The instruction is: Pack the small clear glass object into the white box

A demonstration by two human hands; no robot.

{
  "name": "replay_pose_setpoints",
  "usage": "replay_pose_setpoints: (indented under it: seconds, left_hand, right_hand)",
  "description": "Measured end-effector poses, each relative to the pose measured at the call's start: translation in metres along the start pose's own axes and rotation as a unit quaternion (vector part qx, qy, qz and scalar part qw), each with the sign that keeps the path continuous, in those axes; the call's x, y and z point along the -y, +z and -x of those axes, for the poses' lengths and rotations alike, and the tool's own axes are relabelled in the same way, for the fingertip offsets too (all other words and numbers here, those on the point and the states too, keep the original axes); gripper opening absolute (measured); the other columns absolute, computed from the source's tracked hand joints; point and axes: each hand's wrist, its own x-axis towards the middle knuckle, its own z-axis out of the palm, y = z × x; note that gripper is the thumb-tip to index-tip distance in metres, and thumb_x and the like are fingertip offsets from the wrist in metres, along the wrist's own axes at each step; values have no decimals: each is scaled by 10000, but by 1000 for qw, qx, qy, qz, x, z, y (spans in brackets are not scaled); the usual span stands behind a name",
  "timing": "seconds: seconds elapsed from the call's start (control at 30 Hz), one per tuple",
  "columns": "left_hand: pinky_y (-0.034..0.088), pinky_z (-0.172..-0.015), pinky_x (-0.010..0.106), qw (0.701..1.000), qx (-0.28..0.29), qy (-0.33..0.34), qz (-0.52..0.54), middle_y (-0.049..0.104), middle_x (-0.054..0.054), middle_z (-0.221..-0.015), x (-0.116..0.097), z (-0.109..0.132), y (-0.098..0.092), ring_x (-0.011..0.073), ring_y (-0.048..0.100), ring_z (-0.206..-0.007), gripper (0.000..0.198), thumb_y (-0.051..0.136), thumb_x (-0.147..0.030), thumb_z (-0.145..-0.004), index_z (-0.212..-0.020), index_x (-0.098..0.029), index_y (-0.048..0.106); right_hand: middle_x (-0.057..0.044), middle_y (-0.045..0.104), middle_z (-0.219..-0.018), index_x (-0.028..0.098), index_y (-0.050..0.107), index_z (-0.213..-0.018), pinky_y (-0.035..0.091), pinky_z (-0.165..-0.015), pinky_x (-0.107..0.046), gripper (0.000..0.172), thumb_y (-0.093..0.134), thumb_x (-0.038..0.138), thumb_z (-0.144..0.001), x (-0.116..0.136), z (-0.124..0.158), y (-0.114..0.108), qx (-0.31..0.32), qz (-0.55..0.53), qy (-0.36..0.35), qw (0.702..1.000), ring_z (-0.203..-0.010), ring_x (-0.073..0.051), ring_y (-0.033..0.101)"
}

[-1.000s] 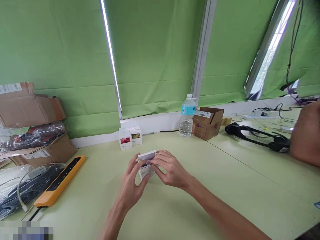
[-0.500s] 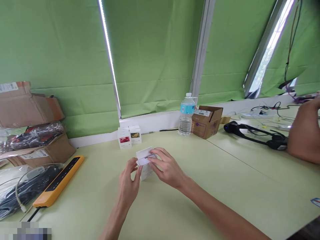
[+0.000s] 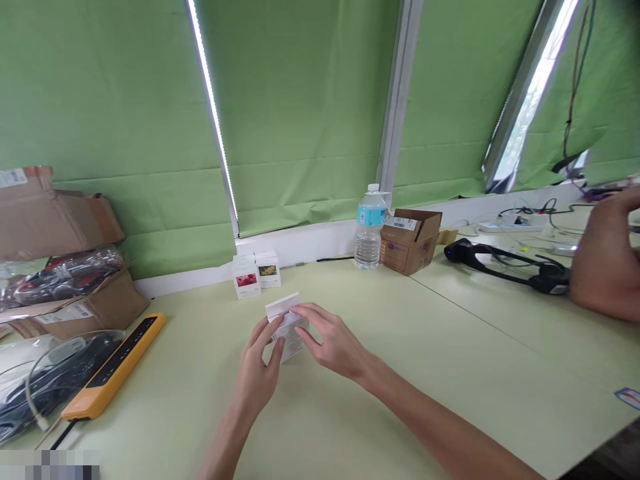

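A small white carton (image 3: 286,328) stands on the pale green table (image 3: 450,347) with its top flap raised. My left hand (image 3: 257,370) grips its left side, fingers curled against it. My right hand (image 3: 333,340) holds the carton's right side, with fingertips at the open top under the flap. Two more small white cartons (image 3: 255,273) with pictures on their fronts stand behind, near the wall.
A water bottle (image 3: 369,228) and an open brown box (image 3: 411,240) stand at the back. A black headset (image 3: 500,261) and another person's arm (image 3: 605,267) are at the right. An orange power strip (image 3: 117,365), bagged cables and cardboard boxes (image 3: 55,267) lie left.
The carton's top flap has been lifted open. My right fingertips moved from the flap to the carton's opening; both hands shifted slightly left with the view.
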Motion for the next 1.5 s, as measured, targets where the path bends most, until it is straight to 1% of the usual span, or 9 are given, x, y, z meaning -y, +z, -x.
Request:
replay_pose_setpoints:
  seconds: [0.17, 0.37, 0.53, 0.7, 0.87, 0.97, 1.13, 1.27, 1.5]
  left_hand:
    - [516, -934, 350, 998, -4, -36, 53, 594, 31, -1298, 7, -4, -1, 192, 589, -1138, 353, 494, -402, -924, -1266, -332, 550]
    - [523, -912, 376, 995, -21, -56, 80, 582, 58, -1320, 10, -5, -6, 221, 601, -1153, 414, 517, -415, -914, -1310, -329, 436]
    - [527, -920, 391, 994, -52, -51, 76, 573, 55, -1316, 8, -4, -7, 212, 624, -1111, 469, 577, -404, -882, -1314, -335, 408]
    - [546, -897, 382, 998, -45, -20, 29, 547, 57, -1334, 4, -3, -8, 223, 585, -1164, 420, 552, -389, -896, -1301, -336, 454]
    - [477, -1016, 409, 997, 0, 41, -72, 350, 38, -1501, 3, -2, -10, 234, 421, -1334, 470, 493, -352, -927, -1388, -384, 404]
    - [479, -1005, 411, 991, 12, 38, -127, 313, 24, -1520, 2, 0, -11, 239, 417, -1338, 429, 468, -348, -938, -1362, -401, 433]
    - [493, -956, 395, 990, -34, 40, -132, 409, 46, -1463, -1, -1, -12, 228, 517, -1237, 359, 483, -362, -929, -1288, -346, 473]
    - [510, -883, 389, 994, -67, -10, -89, 598, 49, -1245, 2, -4, -14, 229, 618, -1082, 285, 547, -425, -887, -1141, -300, 512]
    - [540, -716, 364, 996, -68, -58, -30, 672, 61, -1075, 4, -6, -14, 251, 680, -955, 309, 559, -472, -863, -1089, -271, 498]
  right_hand:
    - [-56, 641, -1183, 251, 550, -1252, 533, -953, -393, 359, 533, 157, -906, 0, -3, -4, 5, -52, 23, 998, -1078, -215, 619]
    - [-73, 621, -1187, 233, 604, -1174, 582, -868, -335, 266, 501, 184, -934, -8, -5, -4, -59, -109, 45, 991, -1096, -202, 605]
    - [-73, 637, -1167, 238, 628, -1134, 545, -937, -400, 256, 486, 160, -936, -8, -5, -7, -74, -13, 4, 997, -1093, -219, 604]
    - [-93, 602, -1227, 238, 620, -1173, 543, -934, -414, 267, 526, 196, -926, -7, -5, -8, -63, 46, -4, 997, -1163, -244, 552]
    - [-110, 485, -1377, 263, 596, -1256, 548, -915, -436, 341, 569, 259, -915, -5, -4, -8, 6, 80, -19, 997, -1283, -283, 442]
    - [-112, 497, -1367, 247, 637, -1190, 538, -931, -442, 278, 554, 268, -926, -8, -5, -9, 1, 94, -14, 996, -1274, -280, 454]
    - [-91, 621, -1203, 226, 681, -1042, 539, -927, -403, 193, 520, 217, -937, -16, -7, -12, -58, 84, 46, 994, -1128, -232, 581]
    - [-64, 678, -1083, 227, 697, -901, 536, -914, -391, 177, 528, 180, -920, -17, -7, -10, -61, 83, 71, 992, -1055, -223, 617]
    - [-89, 651, -1158, 216, 686, -1037, 502, -976, -421, 189, 531, 232, -930, -13, -6, -7, -53, 33, 83, 995, -1141, -234, 569]
